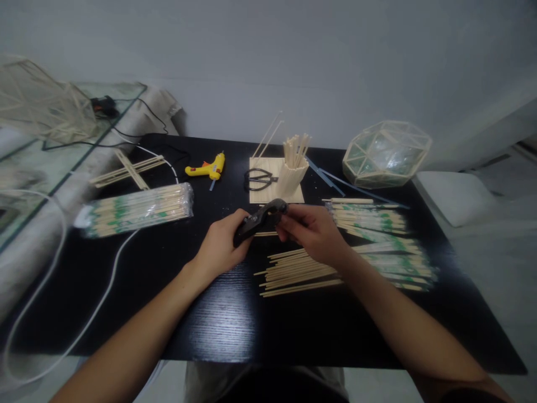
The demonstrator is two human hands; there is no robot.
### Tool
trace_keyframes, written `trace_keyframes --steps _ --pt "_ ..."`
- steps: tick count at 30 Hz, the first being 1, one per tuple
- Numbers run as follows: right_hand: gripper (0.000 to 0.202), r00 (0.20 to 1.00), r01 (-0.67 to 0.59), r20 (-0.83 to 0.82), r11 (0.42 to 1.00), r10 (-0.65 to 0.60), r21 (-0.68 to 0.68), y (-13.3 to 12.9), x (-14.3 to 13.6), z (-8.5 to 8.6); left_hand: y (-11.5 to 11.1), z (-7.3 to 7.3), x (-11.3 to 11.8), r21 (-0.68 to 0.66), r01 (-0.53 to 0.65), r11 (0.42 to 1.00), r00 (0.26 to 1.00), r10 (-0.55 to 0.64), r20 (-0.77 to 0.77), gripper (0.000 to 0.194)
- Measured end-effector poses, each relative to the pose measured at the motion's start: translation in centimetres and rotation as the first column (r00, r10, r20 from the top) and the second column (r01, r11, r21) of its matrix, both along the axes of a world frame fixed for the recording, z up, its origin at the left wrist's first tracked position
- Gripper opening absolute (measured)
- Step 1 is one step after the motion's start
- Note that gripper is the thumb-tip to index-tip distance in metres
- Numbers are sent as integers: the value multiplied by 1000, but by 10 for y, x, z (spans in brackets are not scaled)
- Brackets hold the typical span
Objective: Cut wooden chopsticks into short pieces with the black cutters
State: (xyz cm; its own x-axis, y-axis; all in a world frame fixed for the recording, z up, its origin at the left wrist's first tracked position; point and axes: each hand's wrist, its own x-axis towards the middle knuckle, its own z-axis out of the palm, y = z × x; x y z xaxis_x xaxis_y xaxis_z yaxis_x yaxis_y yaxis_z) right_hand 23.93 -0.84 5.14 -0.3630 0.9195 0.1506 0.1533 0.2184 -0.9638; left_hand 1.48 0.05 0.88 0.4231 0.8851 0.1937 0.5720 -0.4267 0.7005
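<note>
My left hand point(224, 240) is wrapped round the handle of a black hand tool point(262, 218) with a curved, hooked head. The tool is held above the black table, tilted up to the right. At its head, the fingers of my right hand point(308, 229) are pinched together; what they hold, if anything, is hidden. Below my right hand lies a spread of loose bamboo sticks point(293, 271), partly in green-printed wrapping. Just beyond the tool stands a stick holder point(289, 180) filled with sticks, on a square wooden board point(264, 196). Black-handled scissors point(259, 179) rest on that board.
A yellow glue gun point(207, 169) lies at the back left. Wrapped stick bundles point(138, 210) and crossed sticks point(130, 169) lie left, near a white cable point(113, 274). A faceted stick-framed shape point(386, 154) stands back right. Blue-grey strips point(327, 180) lie behind the holder.
</note>
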Motion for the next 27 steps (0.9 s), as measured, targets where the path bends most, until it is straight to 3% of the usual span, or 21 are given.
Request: trace_keyframes --steps 17,27 --pt "46 999 51 4 998 -51 -20 0 -2 -2 -1 7 1 -98 -43 994 995 34 -93 7" --pt "44 998 -30 54 998 27 57 1 3 2 2 -1 -1 16 5 1000 999 -4 -32 5"
